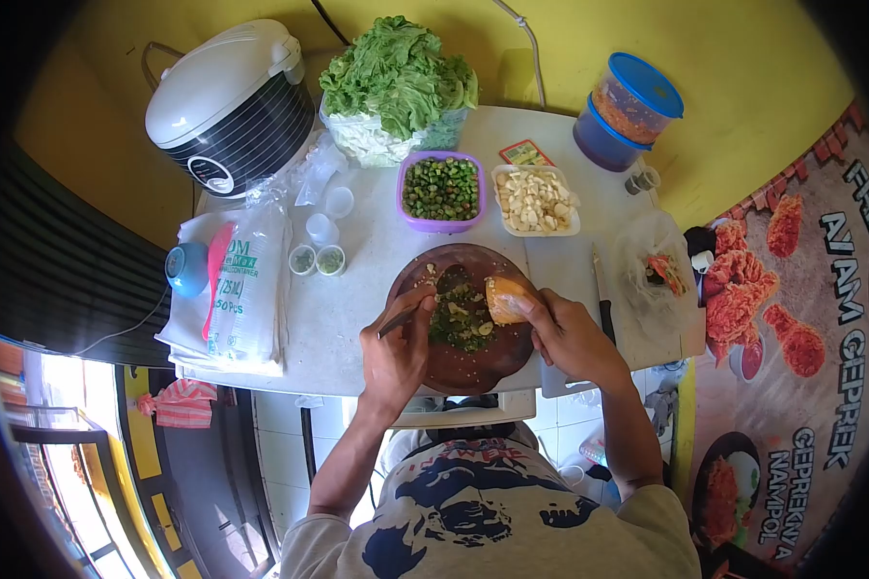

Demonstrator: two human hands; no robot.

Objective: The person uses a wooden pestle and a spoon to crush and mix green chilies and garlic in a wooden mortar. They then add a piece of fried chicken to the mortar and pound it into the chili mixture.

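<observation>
On the table in front of me sits a round brown mortar with chopped green chillies and pale garlic pieces inside. My left hand is closed over its left rim around a thin dark handle, which looks like that of a spoon; its far end is hard to make out among pale bits. At the right side, my right hand grips a light wooden pestle tilted over the mortar, with pale crumbs stuck to its end.
Behind the mortar stand a purple tub of cut green chillies and a white tray of garlic. A knife and plastic bag lie right. Small cups, packaging, a rice cooker and lettuce are left and back.
</observation>
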